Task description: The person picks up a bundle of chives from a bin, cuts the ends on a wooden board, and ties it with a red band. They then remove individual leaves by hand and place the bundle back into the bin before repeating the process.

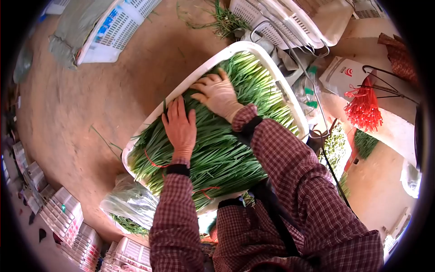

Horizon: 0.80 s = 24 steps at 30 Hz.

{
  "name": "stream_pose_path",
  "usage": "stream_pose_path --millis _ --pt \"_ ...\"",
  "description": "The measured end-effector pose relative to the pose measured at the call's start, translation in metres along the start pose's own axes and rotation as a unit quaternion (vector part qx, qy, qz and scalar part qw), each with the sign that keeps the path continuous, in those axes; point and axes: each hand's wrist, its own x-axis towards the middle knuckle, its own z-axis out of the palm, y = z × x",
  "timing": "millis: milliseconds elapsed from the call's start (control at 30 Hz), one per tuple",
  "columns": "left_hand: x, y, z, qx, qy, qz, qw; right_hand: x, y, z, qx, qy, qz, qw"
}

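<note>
A white plastic crate [292, 100] stands before me, filled with long green chives [222, 156] whose pale stem ends point to the right and lower left sides. My left hand [180, 129] lies on the leaves near the far left rim, bare, with its fingers stretched out. Farther right and higher, my right hand [218, 95] wears a pale glove and presses on the chives, fingers spread. Neither hand grips anything. Thin red ties [154, 161] show around bundles at the crate's lower left.
White perforated baskets stand at the upper left [120, 34] and top right [272, 27]. A bunch of red ties [364, 109] hangs at the right near a wire hook. Clear plastic [131, 199] covers greens at the lower left. Loose leaves litter the brown floor [81, 118].
</note>
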Motion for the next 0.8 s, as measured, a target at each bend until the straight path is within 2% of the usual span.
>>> stream_pose_path --millis 100,400,600,667,733,800 --pt "-0.004 0.008 0.003 0.011 -0.023 -0.018 1.000 -0.011 0.027 0.002 0.022 0.029 0.016 0.999" --pt "-0.001 0.010 0.018 0.066 -0.056 -0.042 0.995 -0.009 0.039 0.019 0.041 -0.007 0.020 0.999" --pt "0.006 0.005 0.035 0.102 -0.019 -0.030 0.994 -0.003 0.047 0.028 0.015 0.002 0.018 1.000" --pt "0.006 0.003 0.036 0.109 0.000 -0.023 0.994 -0.003 0.046 0.021 0.056 -0.011 0.022 0.998" --pt "0.005 -0.002 0.043 0.092 0.018 -0.017 0.995 -0.010 0.042 0.014 0.043 0.005 0.046 0.998" --pt "0.007 -0.001 0.042 0.099 0.019 -0.017 0.995 -0.034 0.028 -0.011 0.028 0.052 0.109 0.992"
